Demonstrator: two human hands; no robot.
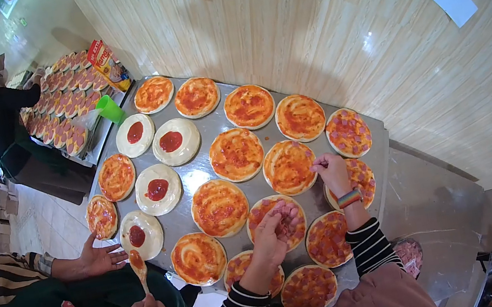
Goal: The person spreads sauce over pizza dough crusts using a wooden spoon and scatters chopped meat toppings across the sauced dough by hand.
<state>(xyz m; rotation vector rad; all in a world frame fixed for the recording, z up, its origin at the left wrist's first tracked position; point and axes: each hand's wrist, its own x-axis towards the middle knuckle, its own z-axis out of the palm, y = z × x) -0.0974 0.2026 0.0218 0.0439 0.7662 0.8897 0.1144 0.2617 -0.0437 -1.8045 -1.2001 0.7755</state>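
Note:
My left hand (268, 239) is cupped around a small heap of chopped meat pieces (284, 222), above a sauced pizza base at the front of the metal table. My right hand (332, 172) has its fingers pinched at the right rim of another sauced pizza base (288, 169); what they hold, if anything, is too small to make out. A few meat bits lie near that rim. Under my right wrist is a pizza base topped with meat pieces (362, 182), partly hidden. Similar topped bases (328, 241) lie between my forearms.
At left, a co-worker's hand holds a spoon (138, 264) with sauce; the other touches a base with a sauce blob (142, 235). More sauced bases cover the metal table (196, 177). A green cup (110, 109) stands behind, and a container of chopped meat (409, 257) sits lower right.

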